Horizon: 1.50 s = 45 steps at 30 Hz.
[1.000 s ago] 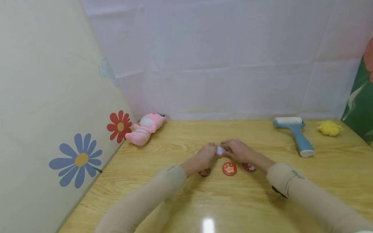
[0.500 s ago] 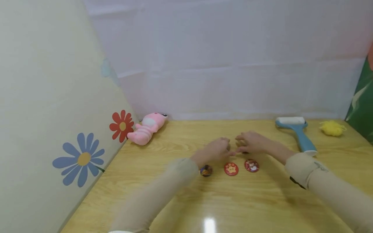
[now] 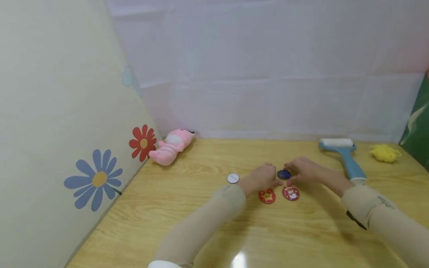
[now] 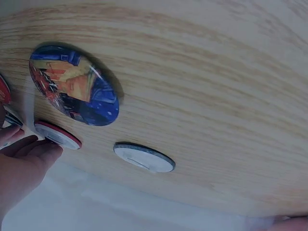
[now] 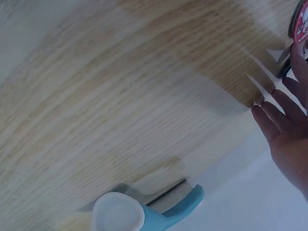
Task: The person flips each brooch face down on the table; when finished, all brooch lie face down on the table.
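Note:
In the head view a dark blue round badge [image 3: 283, 174] lies between both hands. My right hand [image 3: 305, 171] pinches its right side with thumb and fingertips. My left hand [image 3: 263, 178] grips its left edge, fingers bent. Just in front are a red star badge [image 3: 267, 196] and a red badge with a white figure [image 3: 290, 192]. A white badge [image 3: 232, 178] lies to the left. In the left wrist view a red-rimmed white badge [image 4: 57, 134] sits at my left fingers, with an orange-and-blue picture badge [image 4: 74, 84] nearby; the left hand and arm hide both in the head view.
A pink plush toy [image 3: 172, 146] lies at the back left. At the back right are a blue-handled lint roller [image 3: 348, 160] and a yellow mesh puff [image 3: 385, 153]. White cloth [image 3: 251, 104] hangs behind the wooden table [image 3: 134, 223].
Both hands have let go of a white badge and moved right to the dark blue one. The left arm now covers the picture badge, and the white badge at left has come into sight.

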Each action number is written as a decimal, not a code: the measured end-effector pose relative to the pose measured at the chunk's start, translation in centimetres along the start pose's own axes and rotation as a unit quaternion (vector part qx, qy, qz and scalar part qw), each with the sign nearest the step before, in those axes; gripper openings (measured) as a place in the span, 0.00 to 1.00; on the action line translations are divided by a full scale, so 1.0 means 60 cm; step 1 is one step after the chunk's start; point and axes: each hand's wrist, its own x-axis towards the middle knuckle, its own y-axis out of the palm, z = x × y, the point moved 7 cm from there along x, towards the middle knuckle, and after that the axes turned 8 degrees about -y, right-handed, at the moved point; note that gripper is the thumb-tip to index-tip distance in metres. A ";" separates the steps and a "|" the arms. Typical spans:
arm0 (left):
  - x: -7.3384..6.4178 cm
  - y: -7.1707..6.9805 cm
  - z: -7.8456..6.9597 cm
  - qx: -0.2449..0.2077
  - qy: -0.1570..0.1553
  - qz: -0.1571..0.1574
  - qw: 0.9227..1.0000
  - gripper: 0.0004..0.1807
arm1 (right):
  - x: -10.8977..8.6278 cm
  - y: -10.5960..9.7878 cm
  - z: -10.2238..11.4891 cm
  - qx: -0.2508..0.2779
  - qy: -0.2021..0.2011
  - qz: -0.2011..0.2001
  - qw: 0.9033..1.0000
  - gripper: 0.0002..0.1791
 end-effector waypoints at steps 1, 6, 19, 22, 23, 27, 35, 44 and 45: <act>0.000 0.000 0.000 0.002 -0.005 -0.003 1.000 0.19 | -0.001 0.001 -0.001 -0.003 0.002 -0.004 1.000 0.24; 0.000 0.000 -0.001 0.005 -0.021 -0.017 1.000 0.18 | -0.002 0.003 -0.001 0.003 0.015 -0.022 1.000 0.21; 0.005 0.002 -0.018 0.004 0.006 -0.037 0.999 0.14 | -0.011 0.003 -0.004 0.002 0.035 -0.056 0.998 0.22; 0.005 0.002 -0.019 -0.006 -0.003 -0.030 1.000 0.14 | -0.014 0.005 -0.008 0.001 0.037 -0.056 0.998 0.21; 0.005 0.002 -0.019 -0.008 -0.007 -0.027 1.000 0.14 | -0.014 0.005 -0.009 0.002 0.033 -0.057 0.998 0.19; 0.004 0.002 -0.019 -0.011 -0.004 -0.029 1.000 0.12 | -0.014 -0.001 -0.004 0.006 0.012 -0.076 0.997 0.12; 0.004 -0.008 -0.012 -0.040 0.003 -0.059 0.997 0.11 | -0.013 -0.016 -0.005 0.026 0.042 -0.145 0.988 0.04; 0.006 -0.007 -0.014 -0.026 -0.005 -0.072 0.997 0.11 | -0.012 -0.011 -0.004 0.034 0.055 -0.189 0.980 0.04; 0.006 -0.005 -0.014 -0.027 -0.010 -0.069 0.997 0.11 | -0.013 -0.008 -0.006 0.039 0.063 -0.195 0.978 0.03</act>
